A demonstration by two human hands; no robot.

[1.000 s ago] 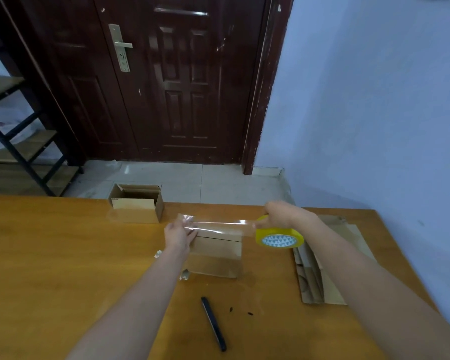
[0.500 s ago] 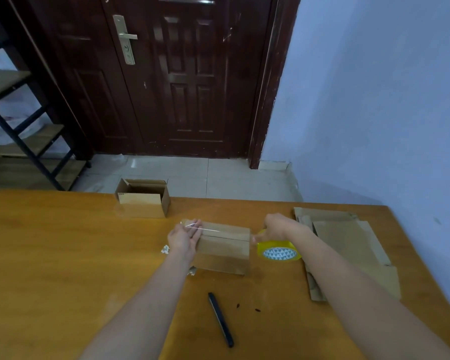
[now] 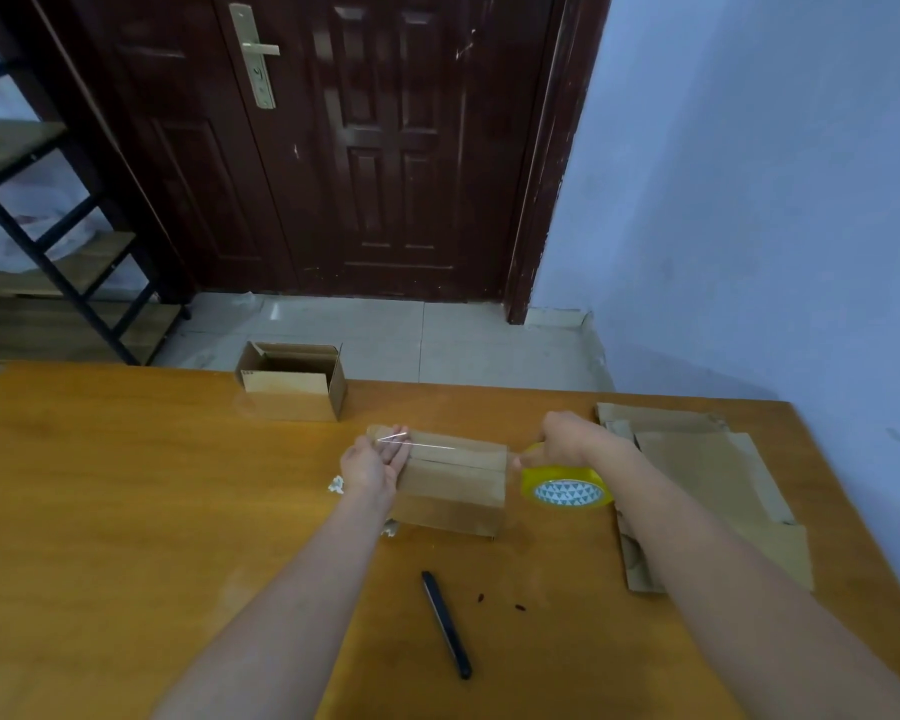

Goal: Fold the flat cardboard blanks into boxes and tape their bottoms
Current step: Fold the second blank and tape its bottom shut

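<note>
A folded cardboard box (image 3: pixel 455 483) stands bottom-up on the orange table (image 3: pixel 126 511), its two closed flaps meeting in a seam on top. My left hand (image 3: pixel 372 462) presses the free end of a clear tape strip (image 3: pixel 427 445) onto the box's left end. At the box's right end my right hand (image 3: pixel 567 441) grips the yellow tape roll (image 3: pixel 567 491), with the strip stretched along the top. A stack of flat cardboard blanks (image 3: pixel 707 475) lies to the right, partly under my right forearm.
An upright open box (image 3: pixel 294 389) stands at the table's far edge. A black pen-like tool (image 3: pixel 446 623) lies near me, with small dark specks (image 3: pixel 500 602) beside it. Crumpled white scraps (image 3: pixel 336 484) sit by my left wrist. Beyond are a dark door and a shelf.
The tape strip, held in the air above the box a second ago, has come down onto the box's top. Both hands lowered with it; the roll now sits beside the right end.
</note>
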